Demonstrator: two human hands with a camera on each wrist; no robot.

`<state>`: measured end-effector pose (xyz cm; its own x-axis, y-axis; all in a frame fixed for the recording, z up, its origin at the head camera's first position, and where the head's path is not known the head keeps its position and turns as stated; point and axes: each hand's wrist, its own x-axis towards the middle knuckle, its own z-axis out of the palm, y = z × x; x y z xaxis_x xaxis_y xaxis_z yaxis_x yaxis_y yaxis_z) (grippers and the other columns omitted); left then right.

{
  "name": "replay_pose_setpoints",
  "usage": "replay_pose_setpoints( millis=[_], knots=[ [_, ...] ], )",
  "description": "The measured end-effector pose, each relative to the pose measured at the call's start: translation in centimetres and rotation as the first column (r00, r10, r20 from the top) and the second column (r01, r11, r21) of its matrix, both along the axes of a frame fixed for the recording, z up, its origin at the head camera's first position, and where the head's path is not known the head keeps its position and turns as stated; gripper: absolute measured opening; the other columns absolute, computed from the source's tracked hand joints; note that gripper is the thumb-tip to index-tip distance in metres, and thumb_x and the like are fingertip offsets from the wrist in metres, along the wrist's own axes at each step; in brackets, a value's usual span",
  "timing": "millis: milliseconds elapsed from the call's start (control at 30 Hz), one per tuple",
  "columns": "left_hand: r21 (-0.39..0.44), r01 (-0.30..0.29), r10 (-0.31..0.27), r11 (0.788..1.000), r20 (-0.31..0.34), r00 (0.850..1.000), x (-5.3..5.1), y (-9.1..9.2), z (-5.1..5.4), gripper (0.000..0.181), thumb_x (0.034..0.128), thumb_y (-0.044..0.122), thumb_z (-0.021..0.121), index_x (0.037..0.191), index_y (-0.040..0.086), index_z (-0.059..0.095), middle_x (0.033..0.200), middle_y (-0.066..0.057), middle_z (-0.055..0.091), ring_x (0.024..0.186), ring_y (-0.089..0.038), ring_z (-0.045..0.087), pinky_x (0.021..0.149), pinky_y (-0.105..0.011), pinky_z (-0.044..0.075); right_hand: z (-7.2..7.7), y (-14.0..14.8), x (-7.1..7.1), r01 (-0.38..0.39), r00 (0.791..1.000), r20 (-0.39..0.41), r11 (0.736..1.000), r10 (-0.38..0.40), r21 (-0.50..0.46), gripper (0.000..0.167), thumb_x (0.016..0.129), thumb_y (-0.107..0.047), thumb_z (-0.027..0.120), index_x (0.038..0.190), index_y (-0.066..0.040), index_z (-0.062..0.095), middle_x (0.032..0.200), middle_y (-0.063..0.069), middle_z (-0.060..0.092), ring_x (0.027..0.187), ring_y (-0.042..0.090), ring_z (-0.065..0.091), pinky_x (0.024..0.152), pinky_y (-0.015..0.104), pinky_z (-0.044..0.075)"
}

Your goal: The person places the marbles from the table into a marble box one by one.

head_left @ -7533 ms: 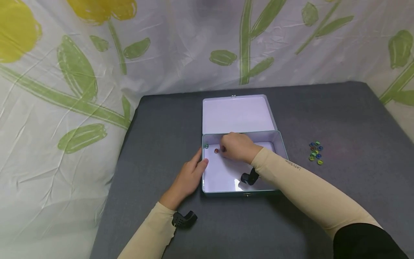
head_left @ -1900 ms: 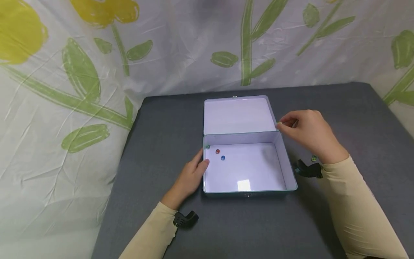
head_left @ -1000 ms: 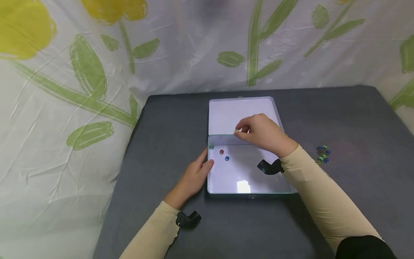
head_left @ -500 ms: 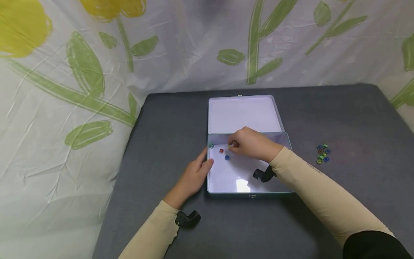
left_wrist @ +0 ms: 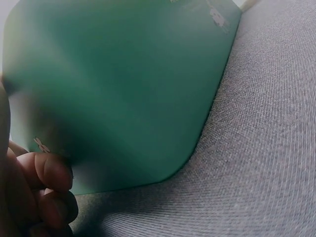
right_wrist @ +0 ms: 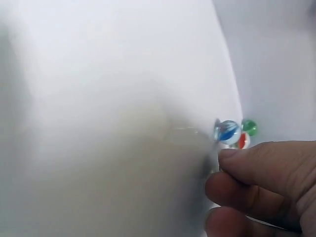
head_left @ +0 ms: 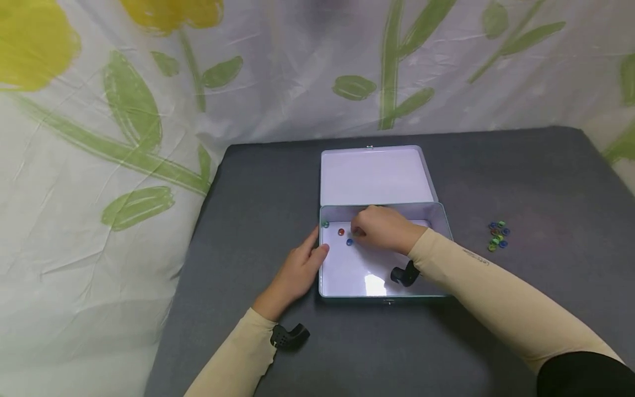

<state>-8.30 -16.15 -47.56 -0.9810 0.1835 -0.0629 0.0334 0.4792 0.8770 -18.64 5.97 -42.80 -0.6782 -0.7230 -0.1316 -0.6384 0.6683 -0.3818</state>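
The hinged box [head_left: 342, 275] lies open, with a white inside and a green outside [left_wrist: 133, 84]. My left hand [head_left: 292, 275] grips its left wall, thumb over the rim; curled fingers [left_wrist: 49, 173] show beside the green side. Inside the box, my right hand [head_left: 382, 227] is low near the back left, fingertips together. It seems to pinch a small marble, mostly hidden by the fingers [right_wrist: 261, 168]. Left of it lie a blue marble [head_left: 349, 242] [right_wrist: 229, 131], a red one [head_left: 341, 232] [right_wrist: 243, 140] and a green one [head_left: 326, 224] [right_wrist: 250, 127].
Several coloured marbles [head_left: 498, 237] lie in a cluster on the dark grey table [head_left: 526, 182], right of the box. The lid [head_left: 377, 176] is folded back behind the box. A white curtain [head_left: 288, 82] with a plant print hangs behind and at the left.
From the right side, my right hand has carried a light-coloured marble across the lid and lowered it into the box beside the blue one. The left hand has stayed at the left wall.
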Motion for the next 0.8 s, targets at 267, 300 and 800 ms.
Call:
replay_pose_setpoints(
  millis=[267, 300, 800],
  knots=[
    [0.029, 0.004, -0.005, 1.000, 0.031, 1.000, 0.0, 0.0, -0.1, 0.066, 0.1109, 0.040, 0.044, 0.167, 0.011, 0.027, 0.126, -0.015, 0.074, 0.106, -0.021, 0.070, 0.103, -0.050, 0.051, -0.4, 0.1, -0.1, -0.014, 1.000, 0.008, 1.000, 0.014, -0.001, 0.014, 0.090, -0.010, 0.082, 0.103, -0.007, 0.084, 0.091, 0.001, 0.080, 0.079, 0.012, 0.068, 0.080, 0.038, 0.059],
    [0.029, -0.003, 0.002, 1.000, 0.033, 0.999, 0.1, -0.1, 0.0, 0.066, 0.1108, 0.039, 0.044, 0.167, 0.011, 0.028, 0.126, -0.015, 0.073, 0.106, -0.022, 0.069, 0.104, -0.051, 0.050, -0.4, 0.0, -0.1, -0.019, 1.000, 0.010, 1.000, 0.019, -0.005, 0.014, 0.089, -0.011, 0.083, 0.103, -0.007, 0.084, 0.091, 0.001, 0.079, 0.078, 0.012, 0.067, 0.079, 0.038, 0.059],
    [0.010, -0.002, 0.002, 1.000, 0.019, 1.000, 0.2, -0.1, 0.1, 0.064, 0.1106, 0.038, 0.045, 0.167, 0.012, 0.029, 0.144, -0.016, 0.064, 0.125, -0.025, 0.062, 0.114, -0.052, 0.043, 0.6, 0.4, -0.2, 0.029, 0.999, 0.043, 0.999, -0.027, -0.031, 0.022, 0.090, -0.012, 0.082, 0.110, -0.004, 0.082, 0.095, 0.005, 0.080, 0.080, 0.014, 0.068, 0.080, 0.040, 0.060]
  ],
)
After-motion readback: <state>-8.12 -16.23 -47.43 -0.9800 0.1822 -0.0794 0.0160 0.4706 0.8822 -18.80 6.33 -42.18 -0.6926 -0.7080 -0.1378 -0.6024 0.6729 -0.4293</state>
